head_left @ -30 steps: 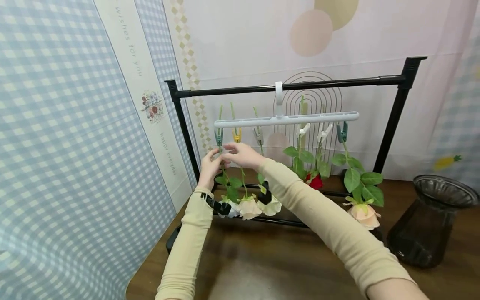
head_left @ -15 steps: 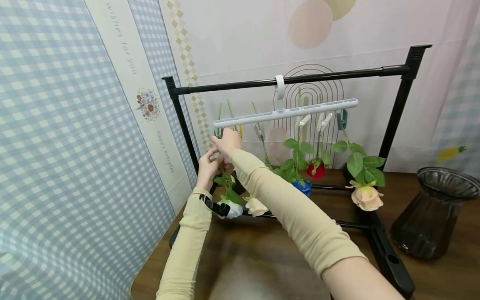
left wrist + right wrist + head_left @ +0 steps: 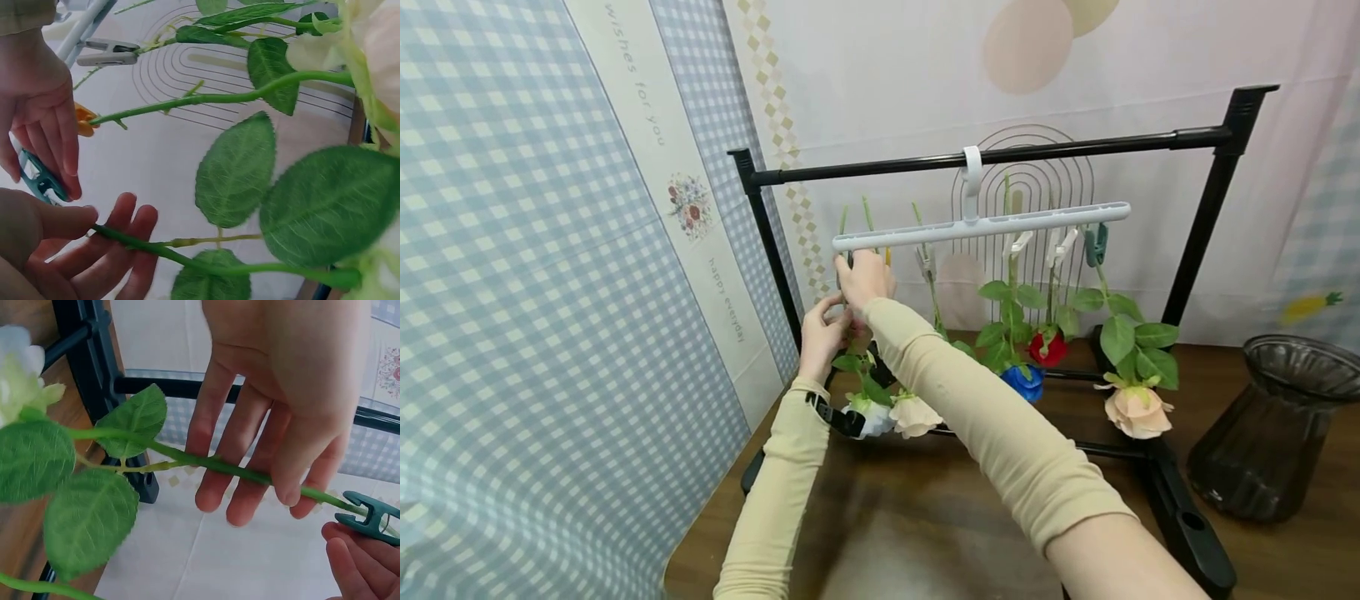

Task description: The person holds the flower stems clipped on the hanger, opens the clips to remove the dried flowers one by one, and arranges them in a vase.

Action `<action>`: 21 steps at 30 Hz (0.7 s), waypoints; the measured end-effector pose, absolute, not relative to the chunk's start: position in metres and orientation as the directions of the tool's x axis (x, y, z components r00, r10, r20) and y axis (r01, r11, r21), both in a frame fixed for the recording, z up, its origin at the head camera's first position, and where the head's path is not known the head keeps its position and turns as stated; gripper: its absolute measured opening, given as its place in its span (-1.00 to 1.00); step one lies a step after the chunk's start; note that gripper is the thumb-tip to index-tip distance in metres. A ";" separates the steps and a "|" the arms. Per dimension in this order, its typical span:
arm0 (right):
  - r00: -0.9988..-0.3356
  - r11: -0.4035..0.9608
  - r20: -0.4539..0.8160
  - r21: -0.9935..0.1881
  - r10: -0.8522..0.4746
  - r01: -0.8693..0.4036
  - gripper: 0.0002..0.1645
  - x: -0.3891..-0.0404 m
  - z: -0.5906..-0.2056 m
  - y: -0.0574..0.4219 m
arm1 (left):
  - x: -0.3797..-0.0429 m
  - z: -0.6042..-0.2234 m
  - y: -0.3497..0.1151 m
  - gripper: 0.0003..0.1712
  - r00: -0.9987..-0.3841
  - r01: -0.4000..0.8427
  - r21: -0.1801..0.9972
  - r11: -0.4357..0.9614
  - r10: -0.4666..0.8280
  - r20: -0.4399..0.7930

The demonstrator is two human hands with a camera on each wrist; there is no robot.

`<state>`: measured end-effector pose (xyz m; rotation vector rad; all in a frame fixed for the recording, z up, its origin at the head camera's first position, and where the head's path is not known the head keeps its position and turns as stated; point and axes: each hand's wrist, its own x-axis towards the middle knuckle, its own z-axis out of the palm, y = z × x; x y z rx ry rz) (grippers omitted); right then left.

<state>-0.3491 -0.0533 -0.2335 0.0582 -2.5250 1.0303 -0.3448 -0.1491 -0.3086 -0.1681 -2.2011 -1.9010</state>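
In the head view my left hand (image 3: 822, 340) pinches the green stem (image 3: 228, 467) of an upside-down white rose (image 3: 876, 419) between thumb and fingers. The right hand (image 3: 869, 277) is just above it, its fingers on a teal clothespin (image 3: 369, 515) at the left end of the white hanger (image 3: 1037, 221). The right wrist view shows the stem's upper part between the clothespin's prongs. The right thumb's grip is partly hidden. A yellow clothespin (image 3: 85, 120) holds the neighbouring stem, beside the right hand.
The hanger hooks over a black rack (image 3: 880, 169). Also hanging from it are a cream rose (image 3: 914, 415), a blue rose (image 3: 1024, 382), a red rose (image 3: 1048, 347) and a peach rose (image 3: 1138, 410). A dark glass vase (image 3: 1262, 442) stands right on the wooden table (image 3: 925, 508).
My right hand has moved up from beside the left hand to the teal clothespin. The left hand stays on the stem. The hanger tilted, its right end rising.
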 end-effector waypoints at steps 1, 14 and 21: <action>-0.911 0.725 0.397 -0.659 0.114 -0.197 -0.54 -0.349 -0.234 -0.052 | -0.345 -0.310 -0.148 -0.63 -0.959 0.254 0.953 0.168 -0.086 0.271; -0.925 0.710 0.370 -0.675 0.088 -0.203 -0.53 -0.348 -0.246 -0.053 | -0.325 -0.330 -0.144 -0.64 -0.669 0.534 0.782 0.323 -0.403 0.624; -0.951 0.626 0.308 -0.747 0.028 -0.223 -0.49 -0.349 -0.245 -0.054 | -0.311 -0.315 -0.144 -0.66 -0.458 0.621 0.603 0.502 -0.392 0.798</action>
